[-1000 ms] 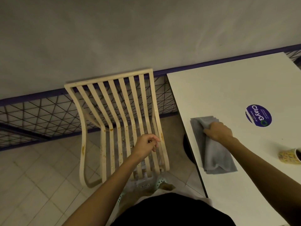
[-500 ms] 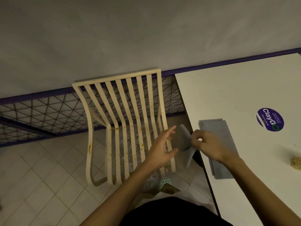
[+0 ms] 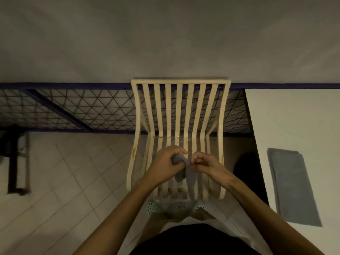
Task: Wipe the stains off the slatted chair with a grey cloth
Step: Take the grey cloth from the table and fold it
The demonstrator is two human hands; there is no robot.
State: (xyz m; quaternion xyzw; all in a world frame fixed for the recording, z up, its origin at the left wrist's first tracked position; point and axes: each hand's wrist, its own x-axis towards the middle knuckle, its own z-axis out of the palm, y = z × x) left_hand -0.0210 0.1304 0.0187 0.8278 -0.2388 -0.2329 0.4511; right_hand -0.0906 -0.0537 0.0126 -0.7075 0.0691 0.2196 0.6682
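Observation:
A cream slatted chair (image 3: 179,111) stands straight in front of me, its back against a mesh railing. Orange-brown stains dot the slats near the seat bend and the left frame. Above the seat, my left hand (image 3: 165,161) grips a bunched grey cloth (image 3: 187,172). My right hand (image 3: 204,162) pinches the same cloth beside it, and the cloth's loose end hangs down between my wrists. Both hands sit close together over the middle slats.
A white table (image 3: 294,126) stands at the right with a stack of folded grey cloths (image 3: 292,186) on it. The dark mesh railing (image 3: 73,109) runs behind the chair under a grey wall. Pale floor tiles spread to the left, with a dark metal frame (image 3: 16,159) at the far left.
My right hand lifted one grey cloth off the stack on the table and carried it left over the chair. My left hand took hold of it too. The view has turned to face the chair.

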